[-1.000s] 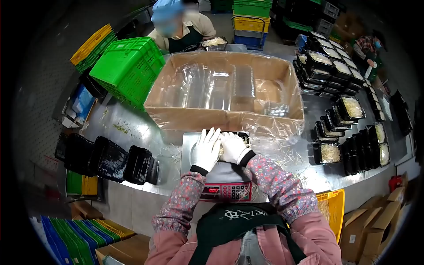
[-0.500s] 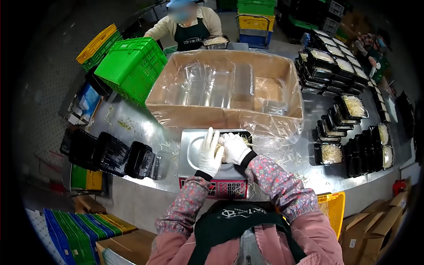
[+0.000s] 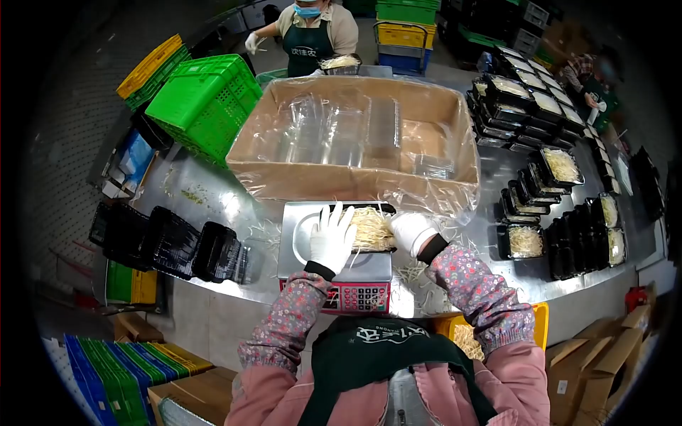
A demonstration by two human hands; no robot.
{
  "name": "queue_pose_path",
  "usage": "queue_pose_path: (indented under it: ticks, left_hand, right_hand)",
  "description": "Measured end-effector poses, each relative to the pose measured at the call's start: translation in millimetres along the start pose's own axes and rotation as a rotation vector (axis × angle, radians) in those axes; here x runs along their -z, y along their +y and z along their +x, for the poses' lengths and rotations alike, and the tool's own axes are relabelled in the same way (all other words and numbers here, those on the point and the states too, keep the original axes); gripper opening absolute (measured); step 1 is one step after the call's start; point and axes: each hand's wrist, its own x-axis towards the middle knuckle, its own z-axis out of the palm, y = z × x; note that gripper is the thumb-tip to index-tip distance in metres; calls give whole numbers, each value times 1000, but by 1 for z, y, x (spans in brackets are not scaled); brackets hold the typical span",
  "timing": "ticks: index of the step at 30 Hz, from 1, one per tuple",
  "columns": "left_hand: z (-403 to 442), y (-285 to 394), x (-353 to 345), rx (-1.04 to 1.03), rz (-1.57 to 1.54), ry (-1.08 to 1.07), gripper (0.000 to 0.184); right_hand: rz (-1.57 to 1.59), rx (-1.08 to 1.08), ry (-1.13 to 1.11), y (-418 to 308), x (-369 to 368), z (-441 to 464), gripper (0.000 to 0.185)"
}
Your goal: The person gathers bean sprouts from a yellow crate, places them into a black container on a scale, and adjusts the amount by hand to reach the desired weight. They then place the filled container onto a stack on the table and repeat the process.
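Observation:
A black tray (image 3: pixel 389 249) filled with pale bean sprouts (image 3: pixel 371 228) sits on a digital scale (image 3: pixel 295 264) in front of me. My left hand (image 3: pixel 331 233), in a white glove, lies along the tray's left side with its fingers stretched out. On the right, my gloved right hand (image 3: pixel 413 233) is beside the tray's right edge, fingers curled together; whatever they hold, if anything, is hidden. Loose sprouts (image 3: pixel 419 275) are scattered on the metal table next to the scale.
Behind the scale stands a cardboard box (image 3: pixel 312 181) of clear plastic lids. Empty black trays (image 3: pixel 170 241) are stacked left, filled trays (image 3: pixel 526 241) right. A green crate (image 3: pixel 202 106) stands back left. A yellow crate (image 3: pixel 542 319) holds sprouts below the table edge. Across stands a co-worker (image 3: pixel 312 42).
My right hand has moved right, off the sprouts to the tray's edge, uncovering them. My left hand has shifted slightly left and flattened. The co-worker's arm now shows a gloved hand.

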Motion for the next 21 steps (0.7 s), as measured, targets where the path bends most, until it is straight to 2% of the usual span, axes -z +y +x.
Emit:
queue_pose_path:
  ticks: [3, 4, 5, 9, 11, 13, 14, 15, 16, 17, 18, 19, 20, 21]
  left_hand:
    - [-1, 0, 0, 12, -4, -9, 45]
    - [-1, 0, 1, 15, -8, -13, 45]
    - [-2, 1, 1, 19, -12, -17, 46]
    - [-3, -7, -3, -7, -80, -31, 49]
    - [-7, -25, -7, -11, -282, 55, 53]
    - [-8, -39, 15, 29, -516, 161, 55]
    - [-14, -52, 28, 62, -489, 257, 56]
    - [-24, -69, 37, 168, -644, 380, 55]
    - [-33, -89, 51, 274, -582, 458, 53]
    - [-47, -120, 54, 290, -508, 595, 54]
    - [-58, -139, 86, 491, -363, 498, 57]
    - [-84, -190, 66, 552, 32, 587, 63]
    - [-103, -219, 63, 708, 230, 545, 70]
    - [-120, -247, 58, 903, 369, 404, 77]
  right_hand:
    - [52, -41, 111, 14, -23, 5, 15]
    - [131, -21, 154, 14, -9, -1, 15]
    - [157, -56, 88, 13, 7, -7, 14]
    - [338, -88, 258, 40, 30, -34, 16]
    - [531, -226, 149, 55, 49, -51, 17]
    - [614, -346, 196, 75, 50, -75, 16]
    - [706, -385, 246, 82, 49, -87, 15]
    - [798, -427, 296, 90, 45, -101, 14]
    - [902, -493, 298, 104, 31, -115, 14]
    - [1006, -561, 298, 115, 15, -128, 13]
    - [1011, -618, 229, 116, 3, -138, 13]
    - [1016, -677, 159, 117, -10, -150, 13]
    - [796, -700, 62, 149, -61, -164, 13]
    - [241, -475, 20, 153, -74, -176, 15]
